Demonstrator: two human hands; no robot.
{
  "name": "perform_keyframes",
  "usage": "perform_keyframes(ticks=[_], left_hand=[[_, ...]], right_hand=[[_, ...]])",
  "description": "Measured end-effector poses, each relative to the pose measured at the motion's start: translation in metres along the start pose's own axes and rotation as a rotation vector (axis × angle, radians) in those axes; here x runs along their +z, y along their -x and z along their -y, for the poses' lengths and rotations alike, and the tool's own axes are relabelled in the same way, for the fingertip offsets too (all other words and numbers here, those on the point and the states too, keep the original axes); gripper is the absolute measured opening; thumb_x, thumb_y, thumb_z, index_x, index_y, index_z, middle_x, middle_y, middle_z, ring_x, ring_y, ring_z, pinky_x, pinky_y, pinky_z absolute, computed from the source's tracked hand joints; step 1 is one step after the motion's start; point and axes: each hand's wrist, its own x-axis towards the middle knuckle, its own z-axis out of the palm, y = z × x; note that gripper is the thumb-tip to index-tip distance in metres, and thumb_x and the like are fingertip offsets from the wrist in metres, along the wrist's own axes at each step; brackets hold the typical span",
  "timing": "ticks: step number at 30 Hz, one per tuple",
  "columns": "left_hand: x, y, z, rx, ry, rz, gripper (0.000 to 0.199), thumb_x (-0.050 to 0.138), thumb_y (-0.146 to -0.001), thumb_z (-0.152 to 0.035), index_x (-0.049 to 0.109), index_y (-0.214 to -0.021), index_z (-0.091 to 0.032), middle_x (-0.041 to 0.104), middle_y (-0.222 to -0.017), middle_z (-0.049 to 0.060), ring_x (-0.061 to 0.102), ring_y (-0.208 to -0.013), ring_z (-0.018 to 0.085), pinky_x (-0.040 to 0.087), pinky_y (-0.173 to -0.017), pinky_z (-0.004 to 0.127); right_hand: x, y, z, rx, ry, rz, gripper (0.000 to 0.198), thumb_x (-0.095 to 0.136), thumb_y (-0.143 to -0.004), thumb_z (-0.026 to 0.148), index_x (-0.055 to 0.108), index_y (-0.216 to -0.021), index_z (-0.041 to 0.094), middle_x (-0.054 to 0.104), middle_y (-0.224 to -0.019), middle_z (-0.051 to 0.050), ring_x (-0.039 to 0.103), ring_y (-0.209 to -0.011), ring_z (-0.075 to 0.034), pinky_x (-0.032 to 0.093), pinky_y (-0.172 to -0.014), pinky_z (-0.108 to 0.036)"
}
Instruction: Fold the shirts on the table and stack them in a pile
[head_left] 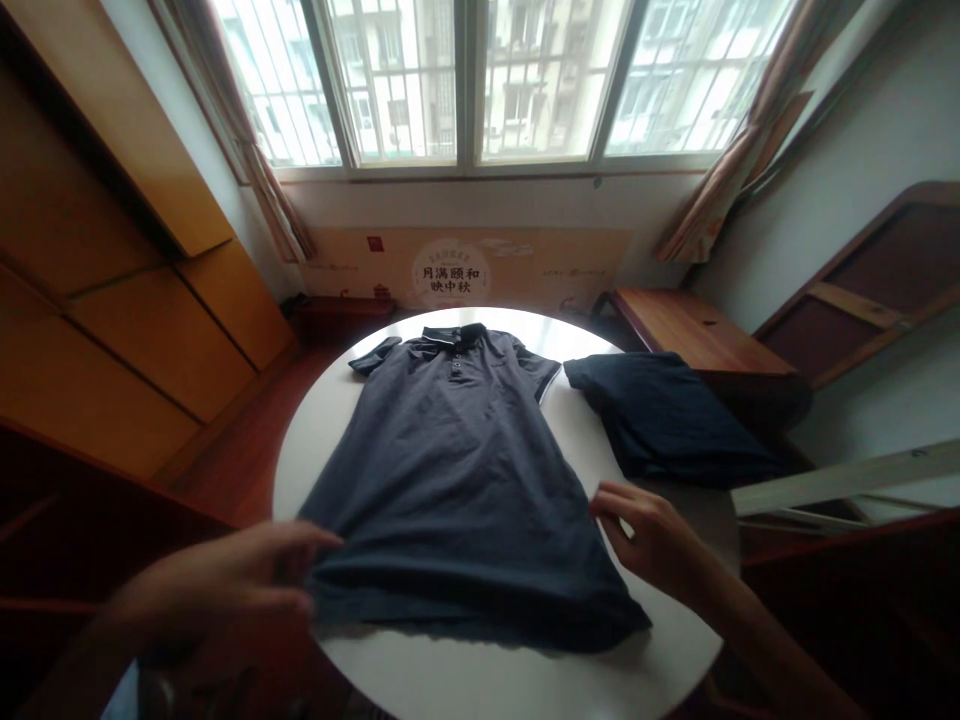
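A dark grey-blue polo shirt (465, 470) lies spread out, front up, on a round white table (304, 440). Its collar points toward the window, and its hem is on my side. My left hand (225, 580) is at the shirt's lower left edge, slightly blurred, thumb and fingers apart. On the opposite side, my right hand (645, 525) has its fingertips pinched together at the shirt's right edge. Some of the right fingertips are hard to make out against the dark cloth.
A folded dark garment (667, 415) rests at the table's right side. Beyond it stands a wooden desk (697, 335). Orange-brown cabinets (142, 340) line the left, and a board with Chinese writing (525, 265) is below the window.
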Motion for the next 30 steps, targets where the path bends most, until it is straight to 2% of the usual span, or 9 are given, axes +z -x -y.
perform_keyframes(ticks=[1,2,5,7,9,12,15,21,30], left_hand=[[-0.007,-0.021,-0.011,0.063,0.068,0.052,0.044,0.060,-0.084,-0.049,0.067,-0.125,-0.034,0.073,-0.109,-0.001,0.068,-0.096,0.019,0.053,-0.087,0.026],[-0.011,-0.047,-0.022,0.112,0.091,0.033,0.043,0.052,-0.091,-0.051,0.066,-0.126,-0.032,0.071,-0.113,0.001,0.066,-0.101,0.020,0.050,-0.093,0.028],[-0.009,-0.145,-0.046,0.224,0.016,-0.130,0.051,0.037,-0.098,-0.053,0.063,-0.129,-0.024,0.063,-0.131,0.008,0.057,-0.122,0.024,0.039,-0.109,0.036],[0.002,-0.210,-0.050,0.075,-0.077,-0.241,0.058,0.035,-0.097,-0.056,0.053,-0.141,-0.023,0.046,-0.149,0.011,0.042,-0.137,0.033,0.030,-0.114,0.049],[0.012,-0.263,-0.047,-0.144,-0.128,-0.229,0.071,0.035,-0.092,-0.067,0.035,-0.153,-0.029,0.025,-0.162,0.011,0.023,-0.145,0.045,0.022,-0.112,0.064],[0.018,-0.314,-0.034,-0.304,-0.161,-0.213,0.081,0.030,-0.087,-0.077,0.023,-0.156,-0.035,0.012,-0.165,0.011,0.008,-0.145,0.052,0.011,-0.110,0.072],[0.014,-0.344,-0.023,-0.306,-0.176,-0.235,0.085,0.025,-0.084,-0.082,0.023,-0.156,-0.037,0.011,-0.165,0.009,0.005,-0.145,0.052,0.006,-0.111,0.072],[0.011,-0.377,-0.010,-0.292,-0.212,-0.295,0.085,0.024,-0.083,-0.082,0.026,-0.155,-0.037,0.015,-0.165,0.006,0.010,-0.145,0.052,0.011,-0.110,0.072],[0.013,-0.376,-0.008,-0.276,-0.236,-0.307,0.086,0.020,-0.083,-0.082,0.023,-0.156,-0.036,0.015,-0.165,0.005,0.011,-0.146,0.050,0.010,-0.112,0.070]], right_hand=[[0.001,-0.019,0.003,-0.013,-0.026,-0.011,0.028,0.040,-0.091,0.012,0.064,-0.079,0.018,0.062,-0.081,-0.007,0.062,-0.074,-0.017,0.048,-0.070,-0.028],[0.004,-0.040,0.006,-0.033,-0.040,-0.005,0.026,0.042,-0.091,0.013,0.066,-0.087,0.018,0.063,-0.089,-0.008,0.063,-0.082,-0.019,0.050,-0.078,-0.030],[0.027,-0.108,0.010,-0.116,-0.048,0.082,0.033,0.049,-0.094,0.023,0.064,-0.122,0.016,0.063,-0.118,-0.013,0.060,-0.108,-0.022,0.046,-0.099,-0.034],[0.050,-0.148,0.006,-0.118,0.002,0.164,0.049,0.048,-0.097,0.034,0.049,-0.144,0.020,0.056,-0.137,-0.014,0.052,-0.126,-0.027,0.040,-0.107,-0.041],[0.071,-0.178,-0.005,-0.049,0.085,0.225,0.057,0.042,-0.099,0.052,0.038,-0.151,0.030,0.040,-0.154,-0.010,0.036,-0.140,-0.035,0.030,-0.112,-0.054],[0.092,-0.205,-0.027,0.059,0.130,0.241,0.066,0.028,-0.095,0.071,0.030,-0.153,0.040,0.022,-0.163,-0.002,0.017,-0.147,-0.040,0.017,-0.114,-0.062],[0.099,-0.221,-0.046,0.121,0.132,0.205,0.072,0.024,-0.092,0.076,0.027,-0.154,0.041,0.019,-0.164,0.000,0.016,-0.148,-0.039,0.016,-0.116,-0.060],[0.102,-0.246,-0.064,0.142,0.148,0.154,0.070,0.024,-0.093,0.073,0.031,-0.154,0.039,0.023,-0.163,0.000,0.018,-0.148,-0.037,0.016,-0.116,-0.058],[0.097,-0.232,-0.058,0.012,0.128,0.111,0.062,0.034,-0.098,0.062,0.040,-0.151,0.031,0.029,-0.161,-0.003,0.026,-0.145,-0.037,0.020,-0.116,-0.056]])
